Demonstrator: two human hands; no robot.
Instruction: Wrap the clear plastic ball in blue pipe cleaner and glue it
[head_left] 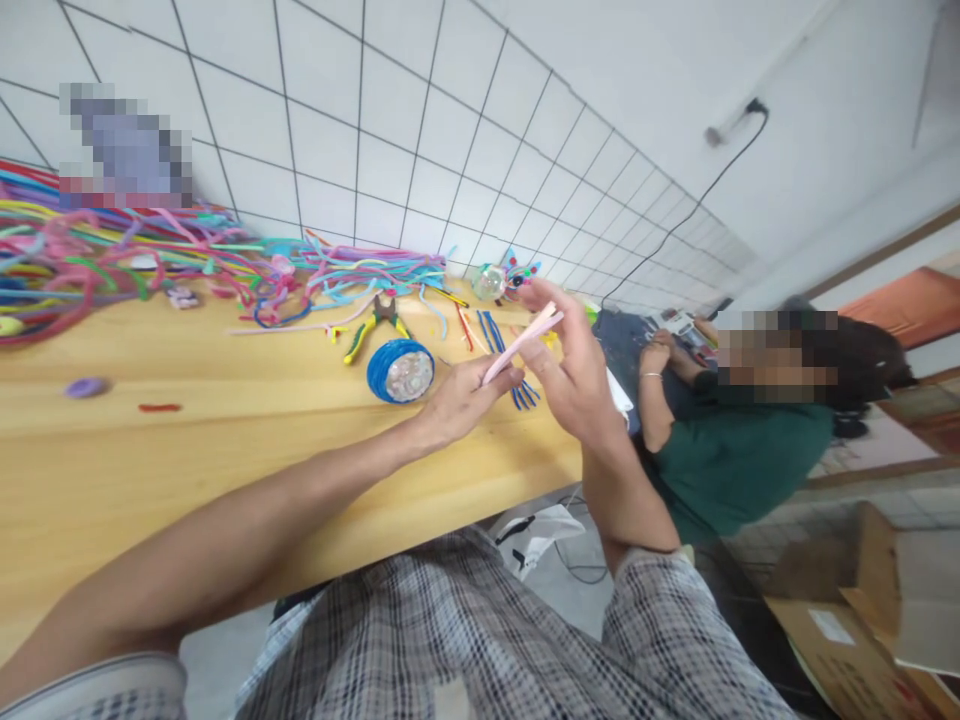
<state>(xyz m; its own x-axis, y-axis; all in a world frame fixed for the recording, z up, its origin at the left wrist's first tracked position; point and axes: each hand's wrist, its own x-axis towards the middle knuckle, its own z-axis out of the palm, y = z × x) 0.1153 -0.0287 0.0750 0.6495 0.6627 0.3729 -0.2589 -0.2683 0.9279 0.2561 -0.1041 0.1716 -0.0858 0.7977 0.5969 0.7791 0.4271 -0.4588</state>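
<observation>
A small bundle of pink pipe cleaners (523, 345) slants upward in front of me. My left hand (472, 395) pinches its lower end. Close to the upper end is my right hand (574, 370), its fingers stretched and the thumb apart from them; whether it touches the strands I cannot tell. Beneath and behind the hands lie several short blue pipe cleaner pieces (526, 393). Left of my left hand sits a round blue-wrapped piece with a clear, shiny centre (409, 376). Beyond it rest pliers (380, 322) with green and yellow handles.
Many coloured pipe cleaners (375, 272) line the wall side of the wooden table (247, 450). A purple ring-like piece (86, 387) and a short red strip (160, 408) lie at the left. A co-worker in a green top (742, 465) sits at the right, near cardboard boxes (840, 640).
</observation>
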